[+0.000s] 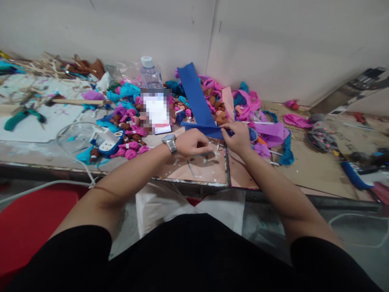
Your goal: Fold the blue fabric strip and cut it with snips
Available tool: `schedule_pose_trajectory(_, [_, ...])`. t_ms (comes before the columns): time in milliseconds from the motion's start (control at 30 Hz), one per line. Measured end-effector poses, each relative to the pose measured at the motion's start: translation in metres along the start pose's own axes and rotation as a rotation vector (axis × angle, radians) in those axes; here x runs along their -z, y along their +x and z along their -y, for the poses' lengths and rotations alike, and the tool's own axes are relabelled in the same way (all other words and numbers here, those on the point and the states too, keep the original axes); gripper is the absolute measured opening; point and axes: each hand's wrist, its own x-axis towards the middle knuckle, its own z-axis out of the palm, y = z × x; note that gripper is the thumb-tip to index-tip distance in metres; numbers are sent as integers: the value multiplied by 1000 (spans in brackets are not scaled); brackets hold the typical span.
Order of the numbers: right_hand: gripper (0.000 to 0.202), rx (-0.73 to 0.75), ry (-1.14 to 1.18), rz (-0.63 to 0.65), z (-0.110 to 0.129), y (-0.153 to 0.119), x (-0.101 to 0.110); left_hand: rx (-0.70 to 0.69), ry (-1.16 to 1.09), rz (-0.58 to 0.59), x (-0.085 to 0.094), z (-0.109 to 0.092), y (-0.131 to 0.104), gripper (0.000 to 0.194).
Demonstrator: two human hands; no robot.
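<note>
A blue strip (196, 95) lies slantwise beyond my hands, its near end closest to my right.
From the left, past the phone (158, 111), my left hand (193, 144) is over the bench, fingers loosely curled (I can't tell whether they pinch anything). The strip lies on the coloured cloth pieces (212, 86), far and slightly right of that hand; its long axis runs from far left to near right, the far end pointing toward the wall (152, 28). Its near end meets a low blue band (208, 130) running left to right. Farther right, my right hand (238, 138), the nearer one, pinches the band's right end.
</note>
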Motion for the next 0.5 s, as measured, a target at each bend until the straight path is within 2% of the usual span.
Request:
schedule_pose_trajectory(133, [17,110,6,177,8,-2,-1,43,23,-120,-3,-5,0,57])
schedule_pose_trajectory(300, [20,181,32,257,17,-5,-4,82,127,-321,-4,-3,4,46])
schedule_pose_trajectory(367, [20,189,46,258,19,-6,-5,85,142,-323,-4,1,5,44])
schedule_pose_trajectory(500, [20,194,68,237,21,-6,-5,145,102,-189,-4,10,3,44])
